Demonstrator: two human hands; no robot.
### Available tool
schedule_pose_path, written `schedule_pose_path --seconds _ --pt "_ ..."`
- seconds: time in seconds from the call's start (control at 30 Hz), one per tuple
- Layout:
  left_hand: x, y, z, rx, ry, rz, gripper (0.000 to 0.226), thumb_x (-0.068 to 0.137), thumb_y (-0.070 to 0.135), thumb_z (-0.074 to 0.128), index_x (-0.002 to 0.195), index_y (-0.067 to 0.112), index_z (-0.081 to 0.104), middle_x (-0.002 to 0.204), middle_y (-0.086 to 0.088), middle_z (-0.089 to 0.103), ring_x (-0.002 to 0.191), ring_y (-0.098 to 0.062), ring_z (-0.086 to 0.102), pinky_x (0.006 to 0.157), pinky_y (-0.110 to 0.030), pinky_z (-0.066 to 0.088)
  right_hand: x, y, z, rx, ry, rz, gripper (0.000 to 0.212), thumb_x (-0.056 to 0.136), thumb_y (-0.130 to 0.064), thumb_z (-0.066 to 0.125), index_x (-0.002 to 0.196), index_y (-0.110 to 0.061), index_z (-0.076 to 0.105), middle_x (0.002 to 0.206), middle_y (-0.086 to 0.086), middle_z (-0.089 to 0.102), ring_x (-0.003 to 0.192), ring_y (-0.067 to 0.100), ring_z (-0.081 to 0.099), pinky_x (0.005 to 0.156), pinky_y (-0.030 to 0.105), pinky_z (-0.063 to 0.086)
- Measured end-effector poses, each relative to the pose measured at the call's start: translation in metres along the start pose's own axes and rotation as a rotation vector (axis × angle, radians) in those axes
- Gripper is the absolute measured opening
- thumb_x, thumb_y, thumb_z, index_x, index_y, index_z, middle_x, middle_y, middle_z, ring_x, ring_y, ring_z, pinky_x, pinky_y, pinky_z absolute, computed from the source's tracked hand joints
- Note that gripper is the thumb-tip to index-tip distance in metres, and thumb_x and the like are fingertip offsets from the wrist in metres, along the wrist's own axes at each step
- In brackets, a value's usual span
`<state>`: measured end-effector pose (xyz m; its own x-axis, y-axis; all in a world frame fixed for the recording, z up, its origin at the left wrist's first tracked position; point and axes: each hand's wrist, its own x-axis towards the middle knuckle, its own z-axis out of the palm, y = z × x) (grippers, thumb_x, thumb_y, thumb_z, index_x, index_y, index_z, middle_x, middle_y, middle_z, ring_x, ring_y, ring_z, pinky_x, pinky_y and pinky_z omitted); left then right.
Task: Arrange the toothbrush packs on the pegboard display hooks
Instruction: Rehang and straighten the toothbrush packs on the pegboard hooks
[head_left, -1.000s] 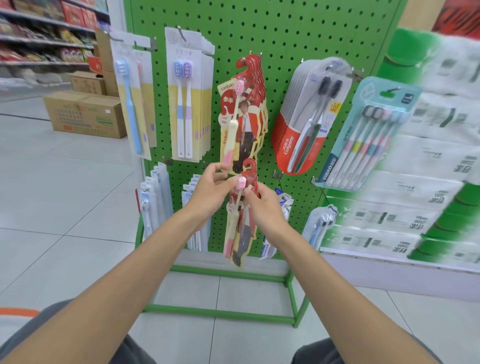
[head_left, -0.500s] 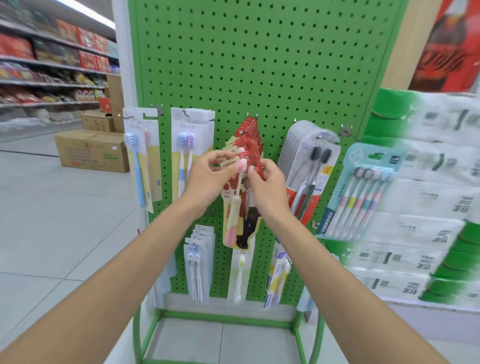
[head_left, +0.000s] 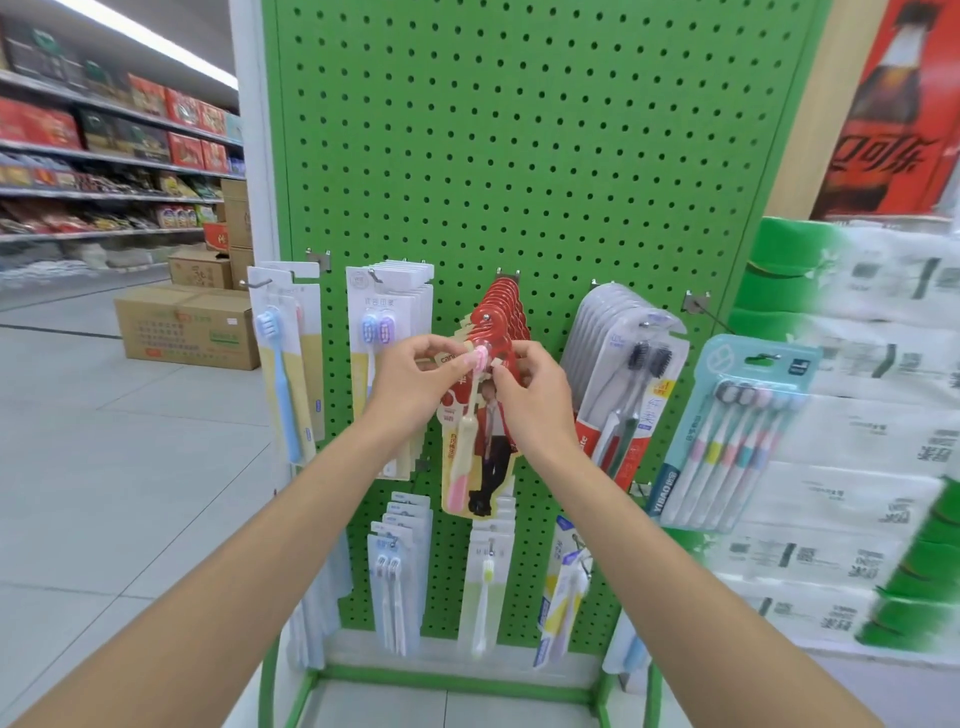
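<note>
"YIBAO" is printed on the teal multi-pack (head_left: 743, 431). White Chinese Coca-Cola lettering is seen on the red poster (head_left: 893, 130). "can" (the rest is covered) is read on the red pack (head_left: 488, 431).

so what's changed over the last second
The left hand and right hand lifted the red toothbrush pack from below the hanging red stack up to its front. Both still pinch the pack's top; the other packs hang as before.

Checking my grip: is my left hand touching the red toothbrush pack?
Touching. The head view shows the left hand pinching the red toothbrush pack near its top.
</note>
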<state>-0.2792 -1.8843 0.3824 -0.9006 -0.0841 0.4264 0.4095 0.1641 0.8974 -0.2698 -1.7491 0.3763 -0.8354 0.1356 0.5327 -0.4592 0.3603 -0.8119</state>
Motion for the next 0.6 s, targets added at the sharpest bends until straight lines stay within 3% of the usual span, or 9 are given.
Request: schedule_pose_path --seconds 0.07,0.13,0.2,0.3,0.37,0.6 --pt "0.0 -0.005 -0.001 -0.001 0.003 -0.007 0.017 0.083 0.033 0.076 0.096 0.022 0.071 0.104 0.006 0.072 0.098 -0.015 0.068 0.09 -0.04 0.056 -0.001 0.002 -0.003 -0.051 -0.026 -0.011 0.02 0.098 -0.01 0.053 0.109 -0.026 0.057 0.093 -0.016 0.061 0.077 -0.016 0.059 0.067 0.006 0.049" --pt "0.001 -0.007 0.0 -0.002 0.003 0.007 0.019 0.083 0.033 0.076 0.098 0.022 0.071 0.106 0.005 0.071 0.1 -0.015 0.067 0.092 -0.041 0.056 -0.001 0.001 -0.006 -0.094 0.001 -0.043 0.027 0.098 -0.005 0.05 0.116 -0.026 0.054 0.098 -0.015 0.057 0.081 -0.017 0.056 0.066 0.001 0.044" --pt "0.002 -0.006 0.001 -0.009 0.002 0.012 0.022 0.082 0.032 0.077 0.1 0.022 0.069 0.108 0.004 0.07 0.102 -0.013 0.065 0.09 -0.038 0.056 0.006 -0.003 -0.01 -0.167 0.078 -0.114 0.033 0.097 -0.003 0.048 0.126 -0.017 0.056 0.11 -0.007 0.058 0.094 -0.003 0.055 0.081 0.012 0.048" --pt "0.002 -0.001 0.002 0.012 -0.002 0.043 0.028 0.083 0.031 0.076 0.107 0.02 0.064 0.11 0.007 0.066 0.097 -0.002 0.062 0.071 -0.015 0.052 0.029 -0.015 -0.018 -0.256 0.105 -0.199 0.032 0.097 -0.004 0.049 0.125 -0.014 0.06 0.112 -0.004 0.062 0.101 0.007 0.056 0.093 0.024 0.049" --pt "0.002 0.002 0.001 0.017 -0.011 0.059 0.031 0.084 0.031 0.075 0.11 0.02 0.062 0.109 0.007 0.064 0.096 -0.001 0.061 0.066 -0.013 0.051 0.046 -0.028 -0.025 -0.302 0.036 -0.201 0.025 0.098 -0.01 0.052 0.119 -0.014 0.066 0.111 -0.004 0.066 0.101 0.007 0.059 0.093 0.026 0.05" --pt "0.009 0.012 0.001 0.089 -0.126 0.052 0.045 0.078 0.04 0.08 0.115 0.028 0.058 0.11 0.006 0.062 0.099 -0.01 0.063 0.072 -0.031 0.059 0.088 -0.055 -0.043 -0.387 -0.394 -0.073 0.008 0.093 -0.016 0.065 0.093 -0.018 0.073 0.091 -0.001 0.072 0.082 0.009 0.064 0.073 0.022 0.051"
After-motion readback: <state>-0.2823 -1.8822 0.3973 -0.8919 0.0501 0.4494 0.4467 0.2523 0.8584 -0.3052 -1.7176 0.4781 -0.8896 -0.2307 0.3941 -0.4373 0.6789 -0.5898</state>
